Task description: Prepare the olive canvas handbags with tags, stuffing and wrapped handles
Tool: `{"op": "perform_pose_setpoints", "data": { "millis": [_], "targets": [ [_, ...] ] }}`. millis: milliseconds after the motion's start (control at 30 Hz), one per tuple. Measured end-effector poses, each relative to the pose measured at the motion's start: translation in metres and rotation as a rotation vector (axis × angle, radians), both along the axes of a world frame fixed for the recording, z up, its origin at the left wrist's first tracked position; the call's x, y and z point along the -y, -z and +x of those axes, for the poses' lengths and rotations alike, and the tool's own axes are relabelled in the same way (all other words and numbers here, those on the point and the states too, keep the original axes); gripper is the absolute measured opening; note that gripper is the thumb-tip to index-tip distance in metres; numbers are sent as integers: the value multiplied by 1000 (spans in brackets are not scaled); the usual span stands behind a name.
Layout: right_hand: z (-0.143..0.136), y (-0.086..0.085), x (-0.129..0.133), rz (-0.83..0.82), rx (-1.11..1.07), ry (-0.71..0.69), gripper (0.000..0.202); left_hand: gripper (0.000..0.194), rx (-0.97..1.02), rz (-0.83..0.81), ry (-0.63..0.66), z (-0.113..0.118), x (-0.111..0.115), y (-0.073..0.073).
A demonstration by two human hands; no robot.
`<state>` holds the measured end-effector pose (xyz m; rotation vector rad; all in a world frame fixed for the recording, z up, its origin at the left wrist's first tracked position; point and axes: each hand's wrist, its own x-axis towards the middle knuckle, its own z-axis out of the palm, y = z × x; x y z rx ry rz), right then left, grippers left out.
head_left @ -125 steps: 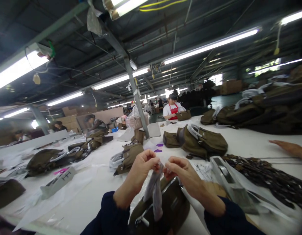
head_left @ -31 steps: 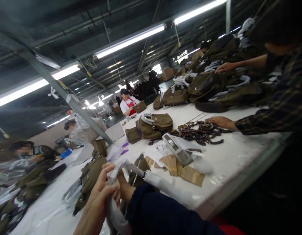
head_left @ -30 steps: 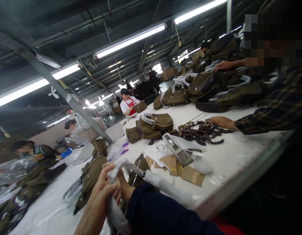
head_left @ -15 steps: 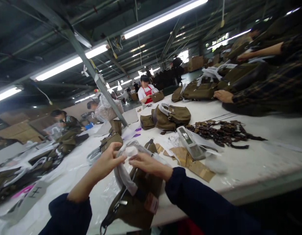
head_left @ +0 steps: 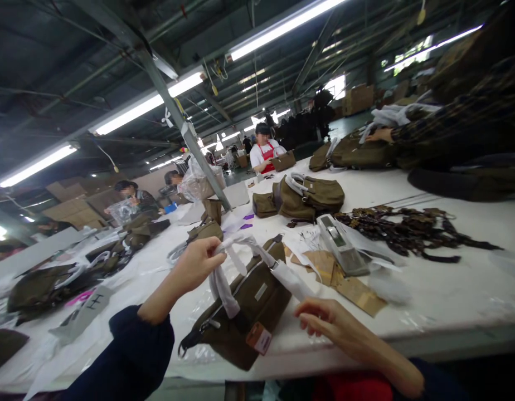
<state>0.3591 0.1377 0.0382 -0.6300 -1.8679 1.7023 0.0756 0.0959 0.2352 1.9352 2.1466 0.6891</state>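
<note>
An olive fabric handbag (head_left: 257, 301) with a zip, a small metal plate and an orange-and-white tag (head_left: 258, 338) stands tilted on the table in front of me. Pale wrapping covers its handles (head_left: 224, 292). My left hand (head_left: 202, 260) is closed, pinching the wrapped handle at its top left. A loose white wrapping strip (head_left: 293, 280) slants down across the bag's right side. Just beyond that strip's lower end is my right hand (head_left: 328, 320), its fingers loosely curled and apart, with nothing visible in them. Whether it touches the strip is hard to tell.
A grey tape dispenser (head_left: 341, 245) and brown cardboard pieces (head_left: 358, 287) lie right of the bag. Behind them are a pile of dark straps (head_left: 408, 231) and more olive bags (head_left: 311, 195). Co-workers sit farther off; a plaid sleeve (head_left: 450, 122) reaches in at right.
My right hand has left the handle and moved right and down. My left hand stays at the handle. More of the bag's front shows, and the white strip now extends right. The view has shifted.
</note>
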Motion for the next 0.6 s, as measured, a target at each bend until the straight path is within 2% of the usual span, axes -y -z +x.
{"op": "perform_pose_setpoints", "data": {
  "millis": [100, 233, 367, 467, 600],
  "targets": [
    [9, 7, 0, -36, 39, 27, 30, 15, -125, -22, 11, -1, 2, -7],
    [14, 6, 1, 1, 76, 21, 29, 15, -208, -48, 33, -6, 1, -14],
    [16, 6, 1, 60, 84, 27, 25, 14, -314, 21, 97, -4, 0, -21],
    [25, 15, -2, 61, 109, 57, 30, 12, -381, 108, 128, 7, 4, -28],
    [43, 42, 0, 41, 182, 139, 36, 9, -378, 219, 123, 39, 22, -44]
  ]
}}
